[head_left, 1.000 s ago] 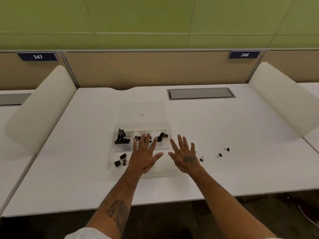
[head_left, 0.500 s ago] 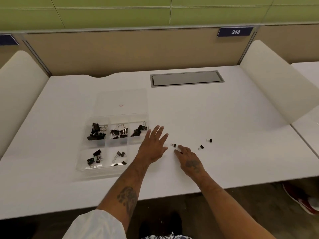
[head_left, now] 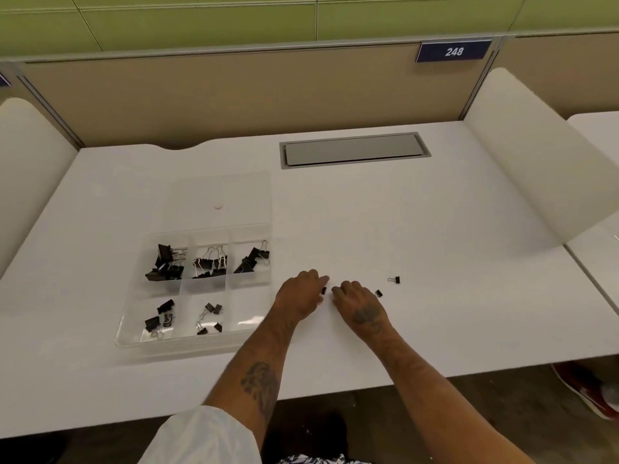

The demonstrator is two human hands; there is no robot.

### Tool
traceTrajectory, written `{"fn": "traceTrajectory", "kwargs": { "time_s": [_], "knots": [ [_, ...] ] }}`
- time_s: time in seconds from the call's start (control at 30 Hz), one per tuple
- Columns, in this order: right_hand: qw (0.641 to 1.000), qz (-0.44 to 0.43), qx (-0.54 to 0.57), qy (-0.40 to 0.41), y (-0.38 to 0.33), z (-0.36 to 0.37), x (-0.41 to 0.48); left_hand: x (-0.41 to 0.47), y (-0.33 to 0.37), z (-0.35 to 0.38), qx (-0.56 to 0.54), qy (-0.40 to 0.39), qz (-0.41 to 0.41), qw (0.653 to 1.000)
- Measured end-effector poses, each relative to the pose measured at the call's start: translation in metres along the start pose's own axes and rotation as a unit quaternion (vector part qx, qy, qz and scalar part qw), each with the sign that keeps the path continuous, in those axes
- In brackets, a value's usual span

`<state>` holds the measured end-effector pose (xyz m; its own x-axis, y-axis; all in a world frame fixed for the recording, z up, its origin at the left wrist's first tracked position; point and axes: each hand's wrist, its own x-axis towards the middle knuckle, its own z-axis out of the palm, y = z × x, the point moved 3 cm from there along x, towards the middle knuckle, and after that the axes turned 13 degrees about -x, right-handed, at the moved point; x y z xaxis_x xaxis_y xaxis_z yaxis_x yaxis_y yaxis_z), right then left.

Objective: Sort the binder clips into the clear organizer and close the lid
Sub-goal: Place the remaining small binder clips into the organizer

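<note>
Head view: I read both hands palm-down on the desk (head_left: 435, 249), fingers curled. Left hand (head_left: 301, 296) and right hand (head_left: 360, 304) flank a small loose clip (head_left: 324, 290); whether either grips it, can't tell. Two more clips (head_left: 394, 279) lie just right. Clear organizer (head_left: 187, 343) sits left, lid (head_left: 221, 199) open, so drops are short.

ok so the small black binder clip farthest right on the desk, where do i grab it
Pinch the black body of the small black binder clip from above, thumb and finger on its two flat sides. It lies alone on the white desk with its wire handles pointing left, so come in from the right.
</note>
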<state>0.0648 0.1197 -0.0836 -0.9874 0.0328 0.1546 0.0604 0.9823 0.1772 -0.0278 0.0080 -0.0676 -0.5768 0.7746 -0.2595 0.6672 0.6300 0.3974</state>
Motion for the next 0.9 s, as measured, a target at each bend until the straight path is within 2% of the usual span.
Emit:
{"fn": "traceTrajectory", "kwargs": {
  "time_s": [0.37, 0.5, 0.67, 0.8, 0.9],
  "knots": [
    [0.975, 0.144, 0.161, -0.042, 0.039, -0.001, 0.015, 0.006, 0.003, 0.009, 0.010, 0.059, 0.010, 0.998],
    [0.972, 0.161, 0.157, -0.060, 0.038, -0.011, 0.020, 0.005, 0.005, 0.002, -0.019, 0.067, 0.015, 0.997],
    [0.972, 0.149, 0.154, -0.093, 0.023, -0.018, 0.032, -0.011, -0.005, -0.024, -0.088, 0.115, 0.023, 0.989],
    [0.964, 0.151, 0.204, -0.075, 0.001, -0.029, 0.051, -0.038, -0.034, -0.056, -0.143, 0.188, -0.006, 0.972],
    [0.945, 0.166, 0.271, -0.076, -0.020, -0.041, 0.067, -0.065, -0.060, -0.075, -0.170, 0.216, -0.038, 0.961]
  ]
}}
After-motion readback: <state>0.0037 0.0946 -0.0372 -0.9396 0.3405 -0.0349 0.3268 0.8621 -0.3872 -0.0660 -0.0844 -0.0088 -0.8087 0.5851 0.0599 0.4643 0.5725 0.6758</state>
